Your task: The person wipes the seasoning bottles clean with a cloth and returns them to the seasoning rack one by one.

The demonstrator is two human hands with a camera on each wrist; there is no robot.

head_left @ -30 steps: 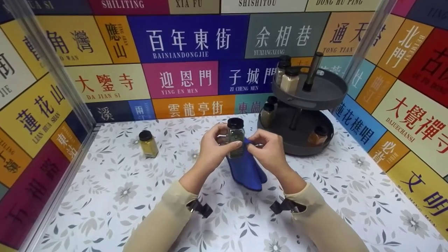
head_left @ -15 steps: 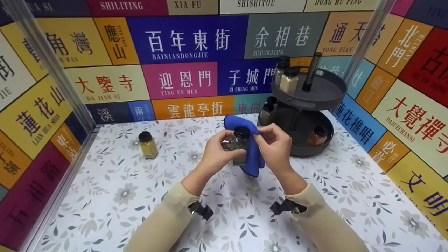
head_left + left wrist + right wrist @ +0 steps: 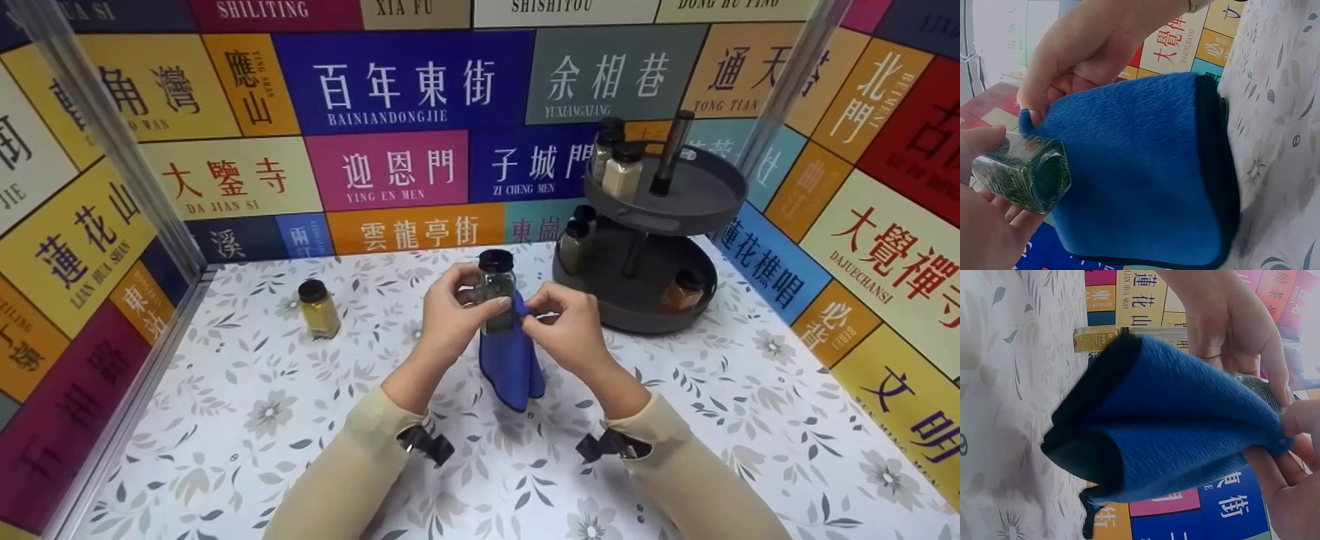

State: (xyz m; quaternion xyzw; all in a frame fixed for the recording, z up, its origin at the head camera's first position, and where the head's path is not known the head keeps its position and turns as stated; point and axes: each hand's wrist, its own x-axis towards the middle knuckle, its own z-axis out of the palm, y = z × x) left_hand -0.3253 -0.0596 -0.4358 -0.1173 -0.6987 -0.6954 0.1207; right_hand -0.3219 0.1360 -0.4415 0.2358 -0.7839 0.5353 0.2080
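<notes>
My left hand (image 3: 452, 309) grips a glass spice jar (image 3: 496, 289) upright above the table, thumb across its front. The jar has a black lid, and dried green flakes show through its glass in the left wrist view (image 3: 1013, 171). Beside it, my right hand (image 3: 568, 324) pinches the upper edge of a blue cloth (image 3: 510, 371). The cloth hangs folded below the fingers, its dark-edged corners downward. In the right wrist view the cloth (image 3: 1185, 422) covers much of the jar. Whether the cloth touches the glass, I cannot tell.
A yellow-filled jar (image 3: 320, 311) stands on the floral tabletop (image 3: 270, 412) to the left. At the back right, a two-tier dark rack (image 3: 667, 319) carries several jars, including a pale one (image 3: 622, 172) above and a reddish one (image 3: 682, 291) below. Sign-patterned walls enclose the table.
Half a second ago the cloth was swung up behind the jar; now it hangs down again. Both hands have shifted left, and the jar has risen slightly and stands straighter.
</notes>
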